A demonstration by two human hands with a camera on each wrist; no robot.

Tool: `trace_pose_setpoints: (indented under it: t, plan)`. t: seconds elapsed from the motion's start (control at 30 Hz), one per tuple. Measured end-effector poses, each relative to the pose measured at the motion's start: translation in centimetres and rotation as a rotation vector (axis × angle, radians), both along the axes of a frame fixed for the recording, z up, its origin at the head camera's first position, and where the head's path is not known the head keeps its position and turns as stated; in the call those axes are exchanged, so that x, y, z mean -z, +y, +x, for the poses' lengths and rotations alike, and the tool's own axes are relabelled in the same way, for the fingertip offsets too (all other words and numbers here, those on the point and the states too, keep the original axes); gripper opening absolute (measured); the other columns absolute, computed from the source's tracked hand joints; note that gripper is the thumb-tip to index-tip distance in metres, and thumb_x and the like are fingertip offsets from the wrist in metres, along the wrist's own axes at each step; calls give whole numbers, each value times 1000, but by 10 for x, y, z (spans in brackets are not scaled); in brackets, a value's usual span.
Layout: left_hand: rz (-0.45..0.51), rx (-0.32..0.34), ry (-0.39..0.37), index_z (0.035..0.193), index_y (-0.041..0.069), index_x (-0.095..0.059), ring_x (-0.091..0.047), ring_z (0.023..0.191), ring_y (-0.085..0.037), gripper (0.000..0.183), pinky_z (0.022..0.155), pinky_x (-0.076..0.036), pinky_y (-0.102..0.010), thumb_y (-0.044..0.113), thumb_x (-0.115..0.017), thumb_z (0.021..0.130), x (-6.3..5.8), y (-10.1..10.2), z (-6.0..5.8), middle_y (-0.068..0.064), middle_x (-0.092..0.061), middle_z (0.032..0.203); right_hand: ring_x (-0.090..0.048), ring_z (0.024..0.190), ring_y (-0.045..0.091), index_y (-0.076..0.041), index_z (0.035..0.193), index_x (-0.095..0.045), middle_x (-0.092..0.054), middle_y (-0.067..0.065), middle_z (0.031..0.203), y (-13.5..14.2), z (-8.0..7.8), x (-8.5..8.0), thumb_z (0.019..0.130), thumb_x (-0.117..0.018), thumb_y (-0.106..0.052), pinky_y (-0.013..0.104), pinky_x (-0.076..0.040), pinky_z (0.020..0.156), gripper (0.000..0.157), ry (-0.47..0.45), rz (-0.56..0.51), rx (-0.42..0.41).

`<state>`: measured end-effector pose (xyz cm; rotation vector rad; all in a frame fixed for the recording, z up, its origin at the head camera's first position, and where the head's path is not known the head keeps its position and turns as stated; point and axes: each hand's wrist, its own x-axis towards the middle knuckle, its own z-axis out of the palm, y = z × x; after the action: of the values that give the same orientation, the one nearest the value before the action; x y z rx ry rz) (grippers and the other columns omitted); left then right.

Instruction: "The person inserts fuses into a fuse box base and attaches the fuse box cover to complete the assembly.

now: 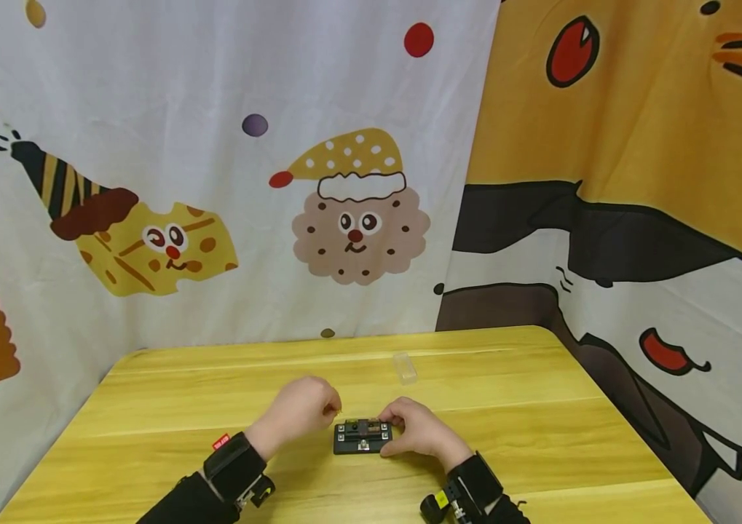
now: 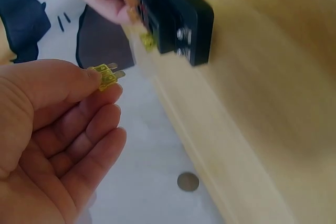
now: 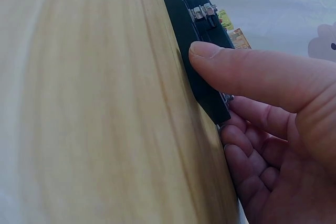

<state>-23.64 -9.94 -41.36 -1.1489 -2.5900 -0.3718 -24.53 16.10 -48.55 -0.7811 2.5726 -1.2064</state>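
Note:
A yellow blade fuse (image 2: 106, 78) is pinched between thumb and index finger of my left hand (image 1: 301, 409), its two metal prongs pointing outward toward the block in the left wrist view. That hand hovers just left of and behind a black fuse block (image 1: 362, 446), which sits on the table. My right hand (image 1: 421, 433) grips the block's right end, the thumb (image 3: 210, 53) on its near edge and fingers behind. Another yellow fuse (image 2: 147, 41) and an orange-brown fuse (image 3: 240, 39) are seated in the block. Metal screw terminals (image 2: 183, 34) line its sides.
Behind the hands, a small transparent plastic box (image 1: 405, 368) lies toward the far edge of the wooden table (image 1: 200, 393). A printed cloth (image 1: 213, 313) hangs right behind the table, and a second patterned cloth (image 1: 606, 240) runs along the right side.

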Motion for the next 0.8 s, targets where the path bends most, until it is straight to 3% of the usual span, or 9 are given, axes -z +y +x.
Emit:
trace_pose_setpoints:
  t: [0.27,0.53,0.8]
  plan:
    - [-49,-17,-56,61,18,-59,-39,57,-4,26,54,-35,-21,-1,-72,73,7,17,4,13,-48,61,-55,91,21,-9,105,-68,-57,0,103,0,0,0,72,-88,-15,36,-47,84,39,7,-7,-4]
    - [-66,-33,-66,66,18,-68,-47,58,-1,20,56,-41,-20,2,-75,75,16,24,4,14,-57,65,-55,90,20,-10,105,-69,-57,0,102,0,-1,2,72,-88,-15,36,-47,83,38,15,0,-8]
    - [-110,-33,-40,63,20,-66,-44,57,-2,23,55,-40,-20,4,-76,76,21,29,6,14,-54,63,-55,88,14,-11,104,-69,-57,-3,100,0,-3,3,71,-89,-17,32,-47,81,39,28,5,-3]
